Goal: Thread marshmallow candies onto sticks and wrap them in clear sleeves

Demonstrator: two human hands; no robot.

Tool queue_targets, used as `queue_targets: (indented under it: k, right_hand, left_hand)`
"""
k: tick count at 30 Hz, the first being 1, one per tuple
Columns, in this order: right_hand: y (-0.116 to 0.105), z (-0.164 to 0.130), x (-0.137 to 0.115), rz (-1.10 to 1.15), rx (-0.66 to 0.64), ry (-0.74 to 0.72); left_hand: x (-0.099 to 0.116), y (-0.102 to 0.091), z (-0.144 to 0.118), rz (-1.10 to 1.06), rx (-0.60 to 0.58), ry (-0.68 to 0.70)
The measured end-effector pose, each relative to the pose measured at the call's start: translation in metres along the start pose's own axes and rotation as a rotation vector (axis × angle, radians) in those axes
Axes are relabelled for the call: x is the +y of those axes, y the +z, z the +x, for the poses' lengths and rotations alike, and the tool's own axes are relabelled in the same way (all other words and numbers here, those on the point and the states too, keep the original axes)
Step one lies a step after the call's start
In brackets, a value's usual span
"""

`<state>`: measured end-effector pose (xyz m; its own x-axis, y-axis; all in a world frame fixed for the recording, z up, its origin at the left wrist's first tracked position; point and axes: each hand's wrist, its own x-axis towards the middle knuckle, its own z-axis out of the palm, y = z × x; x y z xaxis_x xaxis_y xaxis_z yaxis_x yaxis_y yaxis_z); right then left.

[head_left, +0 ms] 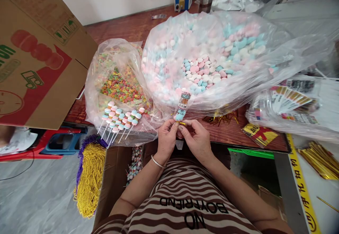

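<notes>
My left hand [166, 138], with a bangle at the wrist, is closed on the gathered neck of a small printed candy bag [183, 103]. Blue candy shows through the lower part of the bag, which points away from me. A short gold twist tie [182, 123] crosses the neck, and my right hand [198, 138] pinches it with thumb and forefinger. To the left, several candy sticks [119, 119] with pink, white and blue pieces lie on a clear bag. Just beyond my hands is a large clear bag [164, 32] of pastel candies [203, 69].
Another clear bag [92, 64] holds small colourful rings. A cardboard box [76, 46] stands at left. Printed wrappers [296, 96] and gold twist ties [320, 159] lie at right. Yellow bead strings [91, 177] hang beside an open carton [112, 177] below the table edge.
</notes>
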<state>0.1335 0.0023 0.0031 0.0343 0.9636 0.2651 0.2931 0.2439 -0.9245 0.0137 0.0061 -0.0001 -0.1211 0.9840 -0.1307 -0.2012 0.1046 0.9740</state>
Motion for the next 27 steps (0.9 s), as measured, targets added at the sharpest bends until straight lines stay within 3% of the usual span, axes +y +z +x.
queue_targets:
  k: [6, 13, 18, 21, 23, 24, 25, 27]
  right_hand:
    - [0.000, 0.002, -0.012, -0.147, 0.037, -0.046]
    - [-0.001, 0.010, -0.015, 0.065, 0.015, 0.109]
    - [-0.001, 0.014, -0.009, 0.539, -0.110, 0.357]
    - [-0.008, 0.010, -0.014, 0.620, -0.271, 0.425]
    - [-0.015, 0.008, -0.021, 0.564, -0.393, 0.365]
    - [-0.019, 0.008, -0.025, 0.507, -0.417, 0.300]
    - [-0.024, 0.010, -0.029, 0.424, -0.398, 0.213]
    - [-0.034, 0.017, -0.038, 0.193, -0.224, 0.001]
  left_hand:
    - [0.006, 0.000, -0.006, 0.246, 0.089, 0.099]
    - [0.007, 0.000, -0.010, 0.440, 0.144, 0.299]
    - [0.006, -0.008, -0.002, 0.385, -0.034, 0.438]
    - [0.018, -0.022, 0.010, 0.415, -0.207, 0.575]
    - [0.035, -0.032, 0.014, 0.504, -0.272, 0.655]
    - [0.046, -0.036, 0.014, 0.557, -0.250, 0.692]
    - [0.057, -0.040, 0.010, 0.597, -0.184, 0.727]
    - [0.077, -0.042, -0.005, 0.613, -0.036, 0.755]
